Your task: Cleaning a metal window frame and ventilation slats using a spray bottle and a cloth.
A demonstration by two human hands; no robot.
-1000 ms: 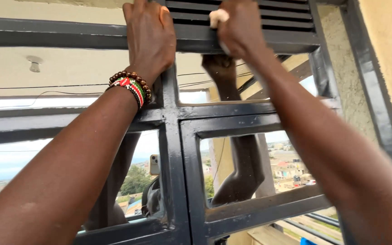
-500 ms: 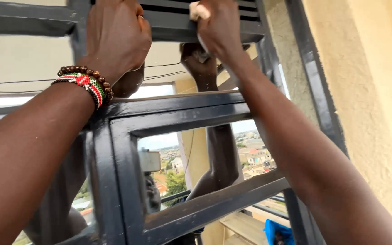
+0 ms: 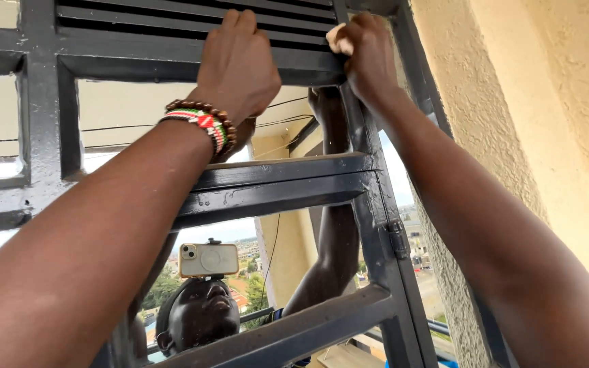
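Note:
My left hand (image 3: pixel 240 61) lies over the top crossbar of a black metal window frame (image 3: pixel 274 184), fingers curled onto the bar just under a slatted vent (image 3: pixel 138 17). Beaded bracelets (image 3: pixel 202 126) circle that wrist. My right hand (image 3: pixel 369 54) presses a small pale pad or cloth (image 3: pixel 339 39) against the frame's upper right corner, with most of the pad hidden by the fingers. The glass below reflects a person with both arms raised and a phone (image 3: pixel 208 259) strapped on the head.
A rough yellow plastered wall (image 3: pixel 512 102) stands close on the right of the frame. A hinge (image 3: pixel 398 238) sits on the frame's right upright. Through the glass, rooftops and trees lie far below.
The view has swung right and closer to the wall. Both hands stay on the top bar, and the right hand with the pale pad now sits in the frame's corner.

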